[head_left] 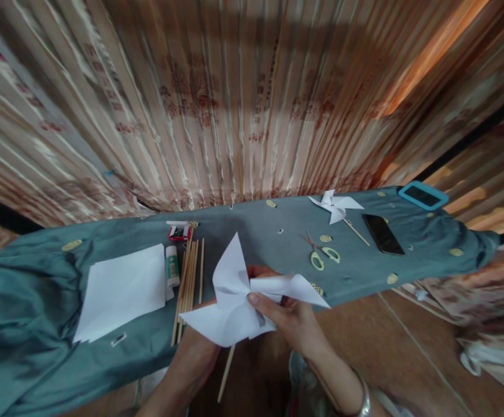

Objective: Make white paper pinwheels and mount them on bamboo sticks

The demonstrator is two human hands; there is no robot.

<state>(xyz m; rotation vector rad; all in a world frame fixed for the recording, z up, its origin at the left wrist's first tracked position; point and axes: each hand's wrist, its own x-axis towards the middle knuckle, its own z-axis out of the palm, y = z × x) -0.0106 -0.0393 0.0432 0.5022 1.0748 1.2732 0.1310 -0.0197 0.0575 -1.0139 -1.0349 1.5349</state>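
Observation:
A white paper pinwheel (234,313) is held up in front of me, over the near edge of the cloth-covered table. Below its blades a thin wooden stick (225,373) slants down. My right hand (289,315) pinches the pinwheel, its thumb pressing at the centre and the fingers behind the paper. Reaching up from below on the other side, my left hand (202,341) is mostly covered by the blades. Its fingers are hidden behind the paper, so its grip does not show.
On the cloth (252,231) lie white paper sheets (124,289), a glue stick (172,266), several wooden sticks (188,284) and a small red box (179,231). To the right are scissors (319,253), another pinwheel (335,205), a phone (383,233) and a blue-framed device (423,195).

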